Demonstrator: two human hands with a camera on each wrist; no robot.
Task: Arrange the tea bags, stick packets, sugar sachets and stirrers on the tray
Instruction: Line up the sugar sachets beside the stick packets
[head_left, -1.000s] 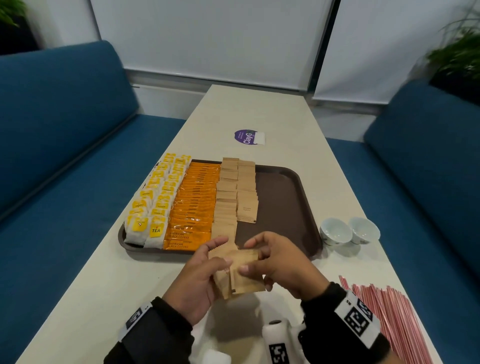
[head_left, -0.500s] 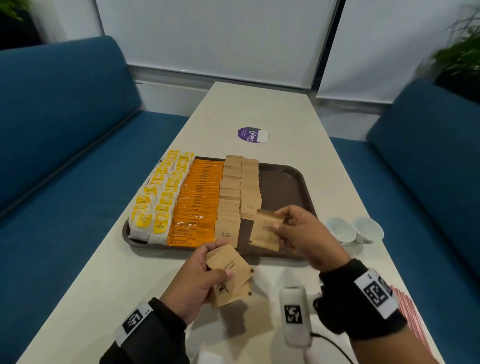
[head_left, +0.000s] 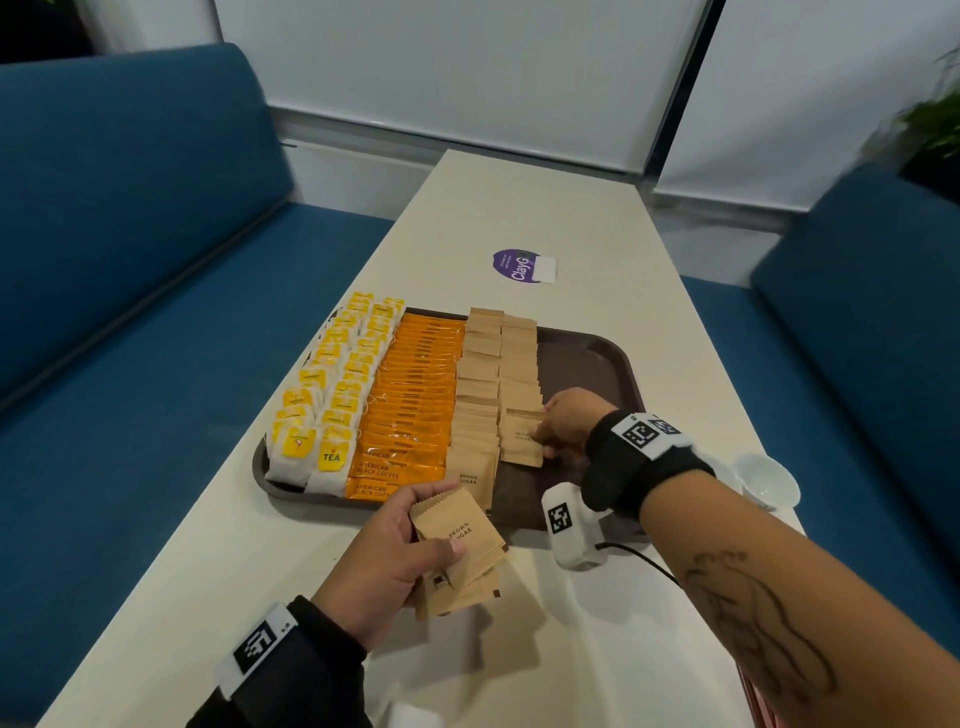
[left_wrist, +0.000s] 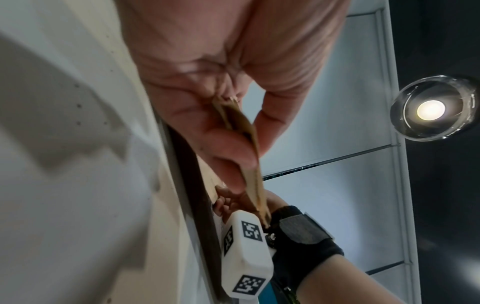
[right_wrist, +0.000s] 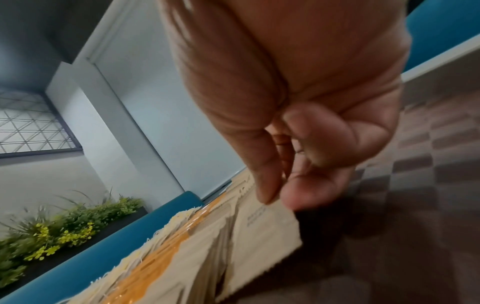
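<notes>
A brown sugar sachet is pinched by the right hand and laid at the near end of the second sachet row, overlapping like shingles. A spare stack of sachets is gripped by the left hand just before the tray, probably as ready supply.

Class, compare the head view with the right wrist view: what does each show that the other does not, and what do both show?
Only the head view shows the left hand holding a stack of sugar sachets, the white cups and the purple sticker. Only the right wrist view shows a planter of yellow-flowered greenery. Both show the right hand pinching one sachet at the near end of a sugar row, beside the orange packets, on the brown tray.
</notes>
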